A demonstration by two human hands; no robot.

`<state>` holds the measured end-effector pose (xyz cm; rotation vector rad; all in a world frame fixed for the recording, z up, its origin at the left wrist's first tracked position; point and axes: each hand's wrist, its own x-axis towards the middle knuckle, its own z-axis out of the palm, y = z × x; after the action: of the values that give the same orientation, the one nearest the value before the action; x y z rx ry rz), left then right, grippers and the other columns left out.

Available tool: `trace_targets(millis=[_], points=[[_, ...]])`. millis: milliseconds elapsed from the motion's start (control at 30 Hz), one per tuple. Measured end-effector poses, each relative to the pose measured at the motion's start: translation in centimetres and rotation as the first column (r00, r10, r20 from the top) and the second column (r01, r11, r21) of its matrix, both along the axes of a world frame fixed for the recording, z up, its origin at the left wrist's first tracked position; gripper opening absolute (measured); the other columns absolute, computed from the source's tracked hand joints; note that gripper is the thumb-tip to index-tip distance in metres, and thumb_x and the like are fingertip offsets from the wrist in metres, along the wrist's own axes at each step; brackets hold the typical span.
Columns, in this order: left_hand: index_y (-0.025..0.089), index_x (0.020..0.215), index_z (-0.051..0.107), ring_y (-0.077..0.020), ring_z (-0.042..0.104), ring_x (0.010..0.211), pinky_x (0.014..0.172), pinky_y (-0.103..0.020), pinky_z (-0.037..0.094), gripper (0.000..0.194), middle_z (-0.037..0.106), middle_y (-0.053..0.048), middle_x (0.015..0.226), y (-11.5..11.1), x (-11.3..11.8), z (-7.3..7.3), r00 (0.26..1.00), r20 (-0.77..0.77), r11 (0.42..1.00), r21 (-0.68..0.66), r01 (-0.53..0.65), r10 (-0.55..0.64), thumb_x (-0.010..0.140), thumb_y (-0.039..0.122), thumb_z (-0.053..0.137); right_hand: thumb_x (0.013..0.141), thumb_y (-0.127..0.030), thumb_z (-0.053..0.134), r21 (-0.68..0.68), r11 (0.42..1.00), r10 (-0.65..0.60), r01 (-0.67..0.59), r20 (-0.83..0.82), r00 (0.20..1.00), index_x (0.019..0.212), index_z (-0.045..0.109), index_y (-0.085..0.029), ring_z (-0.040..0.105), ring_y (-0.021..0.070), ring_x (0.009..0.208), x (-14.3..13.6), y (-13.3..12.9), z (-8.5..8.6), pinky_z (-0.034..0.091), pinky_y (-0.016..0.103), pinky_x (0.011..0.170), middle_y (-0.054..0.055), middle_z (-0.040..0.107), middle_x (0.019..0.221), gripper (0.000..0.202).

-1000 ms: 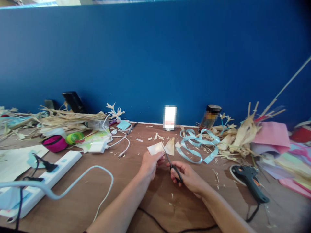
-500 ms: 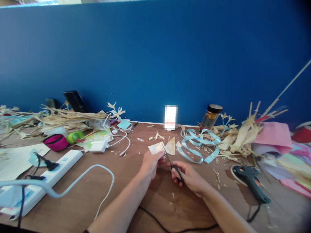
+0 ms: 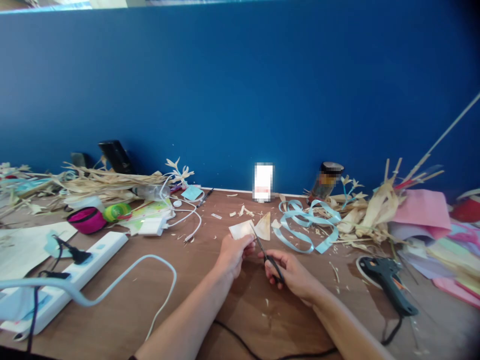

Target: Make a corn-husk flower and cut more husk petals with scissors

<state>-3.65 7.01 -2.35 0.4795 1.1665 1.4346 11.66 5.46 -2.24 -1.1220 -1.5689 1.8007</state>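
Observation:
My left hand [image 3: 234,252] pinches a pale, flat piece of corn husk [image 3: 240,229] between thumb and fingers above the table. Black-handled scissors [image 3: 275,270] are in my right hand [image 3: 290,272], with fingers through the handles. Their blades point up and to the left, and the tips meet the right edge of the husk piece. Whether the blades are parted is too small to tell. Just beyond lies a triangular husk piece [image 3: 264,227] on the table, with small husk scraps [image 3: 245,210] behind it.
Light blue ribbon [image 3: 294,245] lies coiled to the right, near a dark-lidded jar [image 3: 324,182]. A glue gun [image 3: 388,282] rests at the right, its cord crossing in front. On the left are a power strip [image 3: 103,260], cables and a husk pile [image 3: 112,185]. A blue partition [image 3: 240,90] stands behind.

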Motion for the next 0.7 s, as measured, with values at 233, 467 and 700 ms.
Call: trace_targets(millis=[233,467,700], points=[[0.009,0.069,0.059,-0.0081,0.053,0.046,0.043,-0.017,0.046,0.022,0.059,-0.002,0.054,0.04,0.00,-0.12,1.000,0.014,1.000,-0.008,0.001,-0.001,0.052,0.014,0.072,0.072,-0.040,0.056,0.007,1.000,0.000,0.000,0.012,1.000,0.103,0.052,-0.016,0.047,0.0071,0.051,-0.02,-0.01,-0.02,0.029,0.016,0.040,-0.004,0.049,0.061,0.039],[0.009,0.067,0.060,-0.0075,0.053,0.045,0.043,-0.017,0.046,0.020,0.059,-0.001,0.053,-0.14,0.04,0.03,1.000,0.016,1.000,-0.004,0.007,-0.007,0.052,0.013,0.071,0.073,-0.038,0.055,0.006,1.000,-0.008,0.008,0.011,1.000,0.104,0.052,-0.016,0.046,0.0066,0.051,-0.05,-0.05,-0.01,0.028,0.015,0.041,-0.004,0.049,0.061,0.038],[0.008,0.067,0.060,-0.0068,0.052,0.045,0.042,-0.017,0.045,0.018,0.059,-0.002,0.054,-0.16,0.10,0.20,1.000,0.014,1.000,-0.005,0.004,-0.004,0.052,0.012,0.070,0.074,-0.039,0.054,0.009,1.000,-0.004,0.004,0.003,1.000,0.105,0.051,-0.016,0.046,0.0065,0.051,-0.01,0.01,-0.19,0.027,0.015,0.040,-0.004,0.048,0.060,0.039]])
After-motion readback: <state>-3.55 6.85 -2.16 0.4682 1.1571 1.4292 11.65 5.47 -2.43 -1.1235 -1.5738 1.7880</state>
